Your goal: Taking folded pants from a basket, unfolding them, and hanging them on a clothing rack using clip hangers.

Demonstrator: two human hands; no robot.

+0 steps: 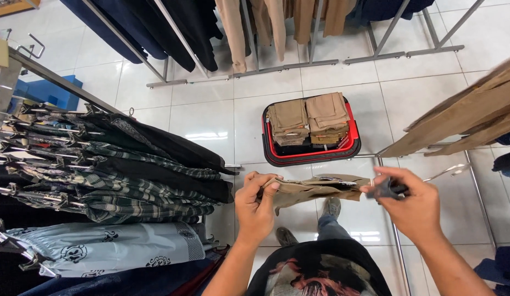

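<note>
**Trousers held taut over the basket**

Trousers [315,189], khaki, folded, stretched between both hands above the floor [211,118], near the basket's front edge. Left hand [257,205] closed on one end. Right hand [411,205] pinches the other end together with a dark clip hanger [391,189]. Judgement: keep the waistband level and taut so the clip bites evenly. Count: one red basket [311,156], two stacks of folded khaki trousers [308,118] inside; two shoes [331,207] below; one rack of plaid garments [118,175] left.
</note>
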